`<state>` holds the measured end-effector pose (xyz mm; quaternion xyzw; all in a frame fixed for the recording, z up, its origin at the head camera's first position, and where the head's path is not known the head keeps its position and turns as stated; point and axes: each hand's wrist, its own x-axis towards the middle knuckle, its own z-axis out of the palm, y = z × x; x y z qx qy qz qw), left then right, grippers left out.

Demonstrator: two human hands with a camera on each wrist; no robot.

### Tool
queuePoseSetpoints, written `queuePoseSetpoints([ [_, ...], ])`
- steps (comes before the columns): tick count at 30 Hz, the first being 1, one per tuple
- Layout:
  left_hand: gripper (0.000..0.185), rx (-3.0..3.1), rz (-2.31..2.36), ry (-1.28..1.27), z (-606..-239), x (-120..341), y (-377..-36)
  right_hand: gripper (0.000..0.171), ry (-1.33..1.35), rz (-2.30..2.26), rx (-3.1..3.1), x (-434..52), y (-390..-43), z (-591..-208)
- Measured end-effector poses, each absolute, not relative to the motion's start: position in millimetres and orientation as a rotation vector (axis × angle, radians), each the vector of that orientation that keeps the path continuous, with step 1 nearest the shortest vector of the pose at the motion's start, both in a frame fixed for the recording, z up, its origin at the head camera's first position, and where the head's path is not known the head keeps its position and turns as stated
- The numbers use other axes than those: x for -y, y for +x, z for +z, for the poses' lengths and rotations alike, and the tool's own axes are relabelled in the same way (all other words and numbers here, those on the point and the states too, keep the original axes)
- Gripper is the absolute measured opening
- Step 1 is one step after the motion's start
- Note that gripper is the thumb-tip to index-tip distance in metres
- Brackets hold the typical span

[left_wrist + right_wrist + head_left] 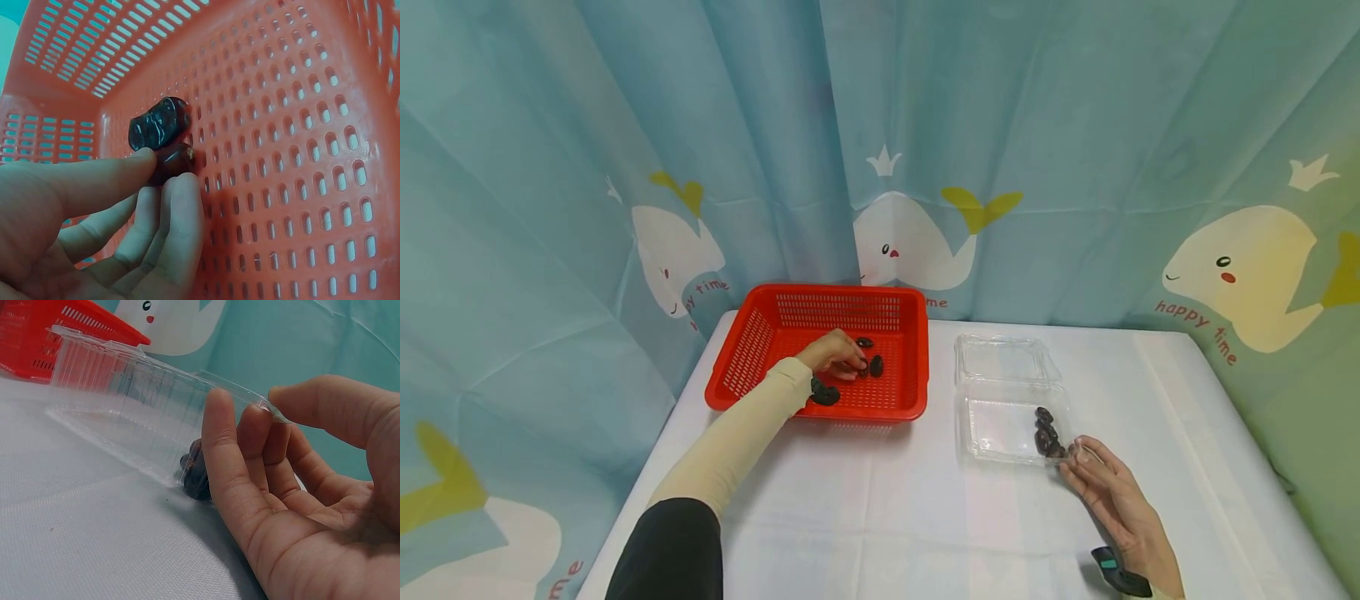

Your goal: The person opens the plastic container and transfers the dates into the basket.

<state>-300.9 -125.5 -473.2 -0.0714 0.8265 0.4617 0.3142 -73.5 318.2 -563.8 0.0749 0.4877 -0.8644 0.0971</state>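
Inside the red plastic basket [917, 383], my left hand [835, 354] pinches a dark, shiny date [174, 164] between thumb and fingertips. Right behind it in the left wrist view lies another wrinkled date [160, 122]. The head view shows two dates on the basket floor, one [877, 366] just right of my fingers and one [865, 342] farther back. My right hand [1116, 500] holds the near right corner of a clear plastic clamshell box [996, 421], thumb on top of its rim and fingers below. Several dates [1043, 432] sit along the box's right side.
The box's hinged lid [1003, 358] lies folded back, away from me. Both containers stand on a white-covered table [925, 517], the basket at the back left. A blue curtain [1060, 167] with whale prints hangs close behind the table and along its sides.
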Motion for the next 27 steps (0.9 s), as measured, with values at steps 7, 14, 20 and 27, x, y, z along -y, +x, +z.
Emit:
queuePoseSetpoints([
  [7,0.026,-2.162,1.28,-0.205,-471.1,128.1,-300.1,0.025,0.19,-2.564,-1.436,-317.8,-75.0,-563.6],
  [14,0.033,-2.128,1.353,-0.134,-464.8,127.4,-297.9,0.025,0.171,-2.57,-1.423,-317.9,-76.0,-564.3],
  [20,0.041,-2.112,1.369,-0.062,-452.1,120.3,-295.7,0.023,0.201,-2.553,-1.466,-317.9,-76.7,-564.3],
  [27,0.044,-2.062,1.569,0.011,-427.3,112.9,-290.2,0.022,0.204,-2.545,-1.471,-318.0,-75.2,-565.4],
])
